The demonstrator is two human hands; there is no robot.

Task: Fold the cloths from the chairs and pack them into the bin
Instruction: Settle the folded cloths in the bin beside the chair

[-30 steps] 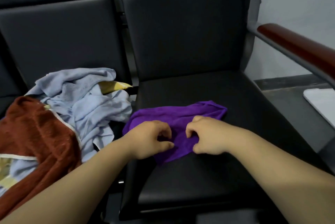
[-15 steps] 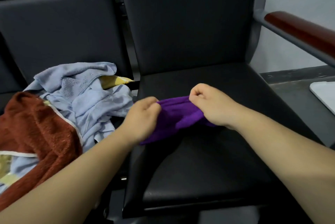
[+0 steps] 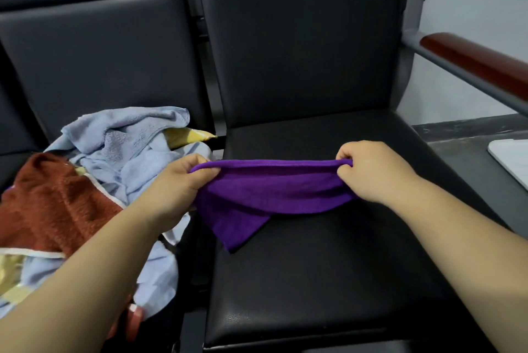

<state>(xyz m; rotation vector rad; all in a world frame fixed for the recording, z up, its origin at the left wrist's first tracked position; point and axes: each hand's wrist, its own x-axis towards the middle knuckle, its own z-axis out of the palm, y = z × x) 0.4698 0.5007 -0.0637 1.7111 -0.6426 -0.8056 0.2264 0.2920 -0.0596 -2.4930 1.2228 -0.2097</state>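
**Purple cloth stretched over the seat, the rest heaped to its left**

The purple cloth (image 3: 271, 195) is held taut by its top edge above the black chair seat (image 3: 328, 267), the left hand (image 3: 177, 184) pinching one end and the right hand (image 3: 374, 169) the other. Its body sags in soft folds, and one pointed corner hangs down onto the seat's left half. Just left of that seat lies a crumpled heap: a light blue cloth (image 3: 137, 141) on top, a yellow cloth (image 3: 185, 135) peeking out nearest the seat, and a fuzzy rust-brown cloth (image 3: 54, 204) with pale trim farthest from it.
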